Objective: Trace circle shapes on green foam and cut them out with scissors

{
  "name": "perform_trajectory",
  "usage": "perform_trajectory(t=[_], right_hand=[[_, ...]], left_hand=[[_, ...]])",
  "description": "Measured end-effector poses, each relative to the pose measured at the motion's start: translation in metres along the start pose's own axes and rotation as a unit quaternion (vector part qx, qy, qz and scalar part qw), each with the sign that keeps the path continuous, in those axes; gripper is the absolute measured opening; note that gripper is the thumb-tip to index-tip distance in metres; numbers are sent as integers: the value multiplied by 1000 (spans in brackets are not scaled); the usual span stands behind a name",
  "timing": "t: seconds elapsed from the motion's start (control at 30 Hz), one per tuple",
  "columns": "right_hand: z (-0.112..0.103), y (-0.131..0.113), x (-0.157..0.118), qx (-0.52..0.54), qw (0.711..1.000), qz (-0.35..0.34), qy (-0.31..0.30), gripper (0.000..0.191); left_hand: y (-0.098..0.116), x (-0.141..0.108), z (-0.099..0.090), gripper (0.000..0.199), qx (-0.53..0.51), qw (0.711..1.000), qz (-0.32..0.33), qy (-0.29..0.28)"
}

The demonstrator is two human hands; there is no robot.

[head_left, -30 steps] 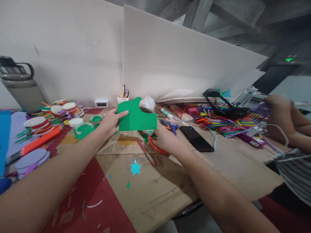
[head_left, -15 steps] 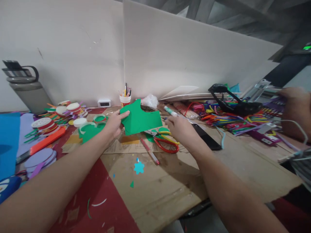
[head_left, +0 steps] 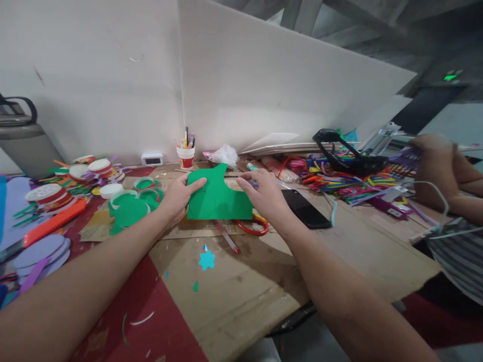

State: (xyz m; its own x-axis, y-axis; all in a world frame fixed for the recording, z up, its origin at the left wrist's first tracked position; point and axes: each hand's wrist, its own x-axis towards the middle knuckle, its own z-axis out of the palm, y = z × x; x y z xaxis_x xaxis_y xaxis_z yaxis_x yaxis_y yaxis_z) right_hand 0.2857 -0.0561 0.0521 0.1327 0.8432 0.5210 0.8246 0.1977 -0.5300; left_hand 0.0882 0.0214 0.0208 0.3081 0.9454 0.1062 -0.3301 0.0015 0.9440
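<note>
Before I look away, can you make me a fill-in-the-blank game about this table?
The left hand holds a sheet coloured ____.
The phone lies to the ____ of the sheet.
The flower-shaped cutout is light ____.
The big bottle stands at the picture's ____ edge.

Missing words: green, right, blue, left.
</note>
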Motion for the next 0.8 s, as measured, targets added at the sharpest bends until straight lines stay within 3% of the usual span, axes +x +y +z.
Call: perform_trajectory(t=[0.17, 0.3, 0.57, 0.8], right_hand=[[4, 0, -1, 129, 988, 9, -89, 30], [6, 2, -1, 138, 983, 28, -115, 32], [5, 4, 0, 168, 977, 74, -105, 37], [6, 4, 0, 153, 982, 55, -99, 36]], left_hand=[[-4, -4, 3, 42, 55, 997, 20, -40], [-6, -8, 10, 41, 89, 993, 30, -64], [-10, -9, 16, 40, 0, 995, -40, -87], [-8, -13, 13, 51, 72, 994, -33, -82]])
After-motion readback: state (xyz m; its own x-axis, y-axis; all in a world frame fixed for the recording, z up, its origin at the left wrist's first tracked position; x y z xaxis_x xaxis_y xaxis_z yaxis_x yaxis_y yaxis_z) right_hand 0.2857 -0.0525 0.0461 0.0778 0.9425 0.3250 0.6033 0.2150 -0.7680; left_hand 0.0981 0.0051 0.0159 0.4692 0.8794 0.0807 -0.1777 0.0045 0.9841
